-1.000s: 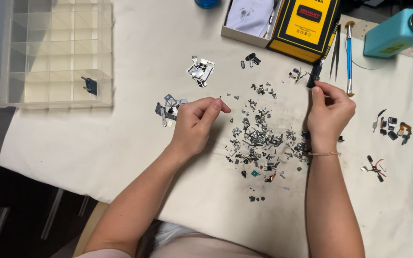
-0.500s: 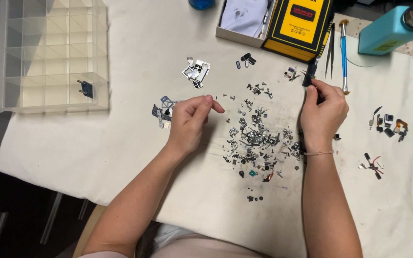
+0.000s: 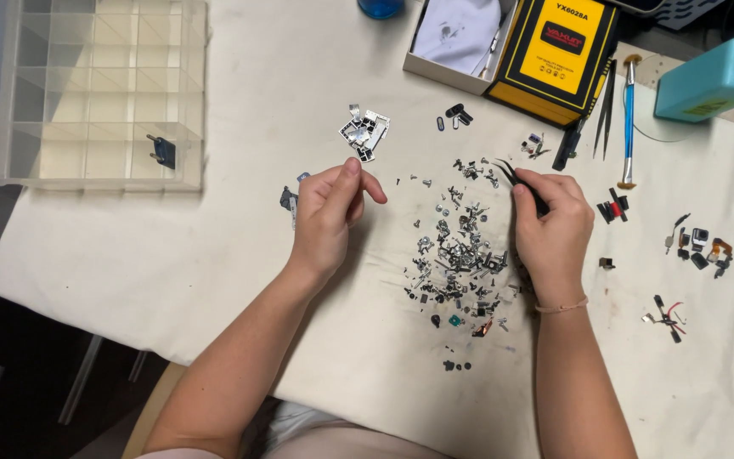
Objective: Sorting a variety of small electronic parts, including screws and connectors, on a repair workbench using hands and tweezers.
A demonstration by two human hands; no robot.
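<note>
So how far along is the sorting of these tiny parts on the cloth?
Early. Only one dark part sits in the clear compartment box; a few small groups lie apart on the cloth. The right hand holds black tweezers; the left hand is pinched. The central pile is still mixed.

Cream cloth-covered table [image 3: 214,255], heap of tiny metal parts [image 3: 456,255], clear compartment box [image 3: 99,93], yellow case [image 3: 558,47]
</note>
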